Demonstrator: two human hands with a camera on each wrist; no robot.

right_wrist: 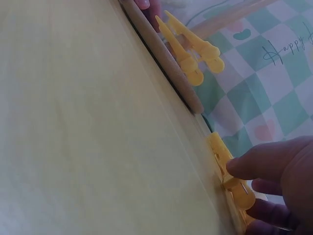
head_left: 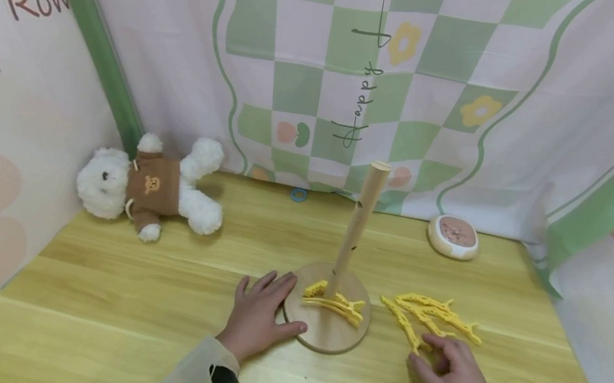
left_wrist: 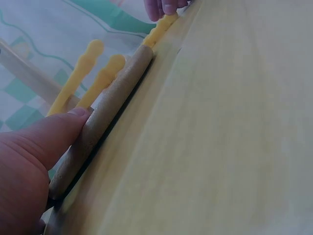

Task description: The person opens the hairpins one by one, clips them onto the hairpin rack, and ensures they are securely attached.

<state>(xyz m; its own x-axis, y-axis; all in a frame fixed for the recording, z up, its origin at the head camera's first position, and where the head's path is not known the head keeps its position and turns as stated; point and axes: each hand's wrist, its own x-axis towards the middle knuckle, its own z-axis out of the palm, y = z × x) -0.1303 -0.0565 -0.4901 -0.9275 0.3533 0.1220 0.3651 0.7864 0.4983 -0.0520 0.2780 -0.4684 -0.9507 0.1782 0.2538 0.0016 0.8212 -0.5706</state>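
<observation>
My left hand (head_left: 256, 321) rests at the left rim of a round wooden base (head_left: 325, 341), fingers spread and fairly straight, thumb on top near the front edge. A wooden post (head_left: 359, 223) with small dark slots rises from this base. Two yellow branch-shaped plastic pieces (head_left: 350, 315) lie across it at the foot of the post. To the right, my right hand (head_left: 459, 376) pinches the near end of a yellow branch piece (head_left: 405, 322) between thumb and fingers. That piece (right_wrist: 242, 196) is low against the tabletop in the right wrist view. Several similar yellow pieces (head_left: 455, 320) lie just beyond.
A white plush dog (head_left: 155, 185) in a brown shirt lies at the back left of the wooden table (head_left: 125, 310). At the back stand a blue ring (head_left: 298, 195) and a small white-and-pink device (head_left: 453, 237). Printed curtains (head_left: 303, 31) enclose the table.
</observation>
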